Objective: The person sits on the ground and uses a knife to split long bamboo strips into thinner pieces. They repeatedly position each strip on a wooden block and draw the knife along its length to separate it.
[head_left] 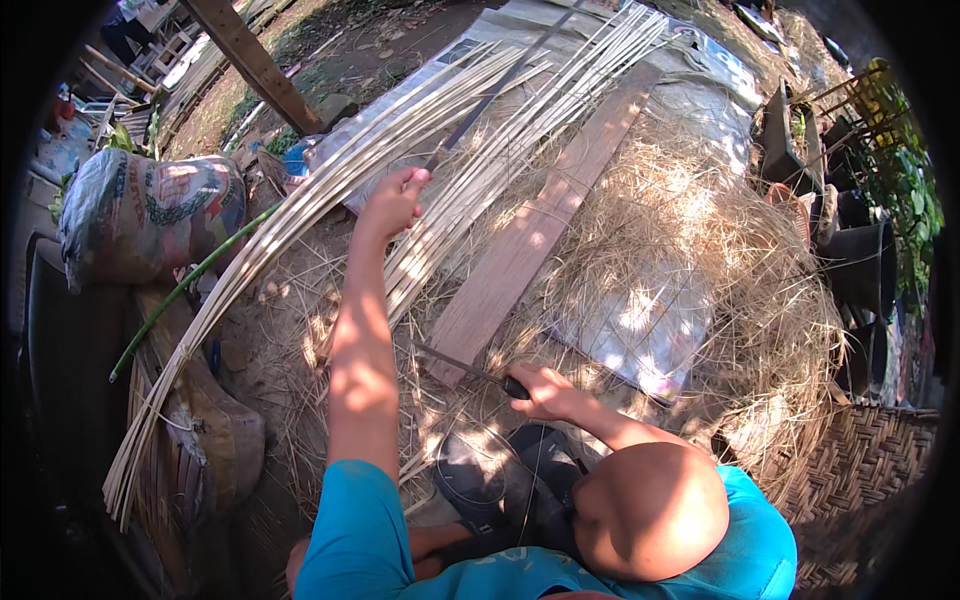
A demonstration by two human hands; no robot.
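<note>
My left hand (396, 204) is stretched forward with its fingers closed. From it a long, thin, dark strip (484, 107) runs away toward the far edge; its material is hard to tell. Low in front of me, my right hand (547, 391) grips the black handle of a knife (462, 364). The blade points left across the near end of a wooden plank (540, 228). Pale split strips, perhaps bamboo, lie in one bundle (520, 150) beside the plank. Another curved bundle (290, 215) passes left of my left hand.
Fine shavings (700, 210) are heaped right of the plank over a pale sheet (640, 320). A stuffed sack (150, 215) and a green stalk (190, 279) are at left. A woven mat (850, 470) lies at lower right. My bent knee (655, 510) is close by.
</note>
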